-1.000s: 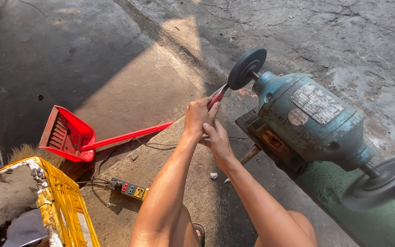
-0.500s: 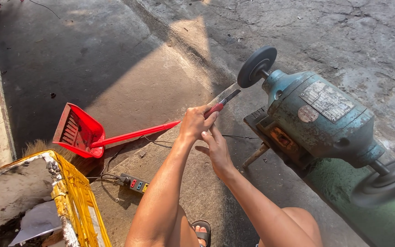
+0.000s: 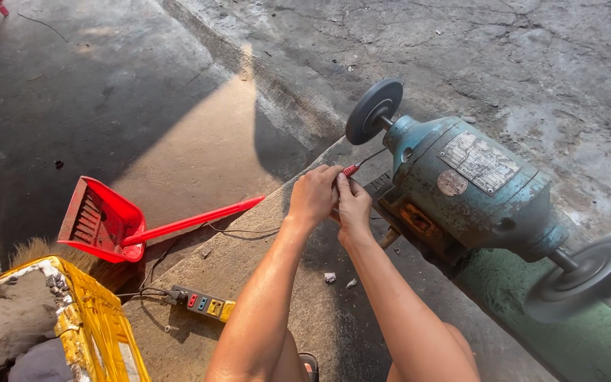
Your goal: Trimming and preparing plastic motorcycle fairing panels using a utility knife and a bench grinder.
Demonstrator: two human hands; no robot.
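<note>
Together both hands [image 3: 332, 199] hold a red-handled tool [image 3: 350, 170] — tip toward the grinder wheel [image 3: 374, 110].

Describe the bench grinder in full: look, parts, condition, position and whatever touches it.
The bench grinder is a heavy, barrel-shaped motor with worn blue-green paint, rust patches and a pale, scuffed plate on top. A shaft sticks out of each end with a dark round wheel: one wheel at the far end, the other wheel nearer the camera, which looks blurred. It sits on a concrete ledge beside a green strip. Neither hand touches it; both hold a thin red-handled tool just short of the far wheel.
</note>
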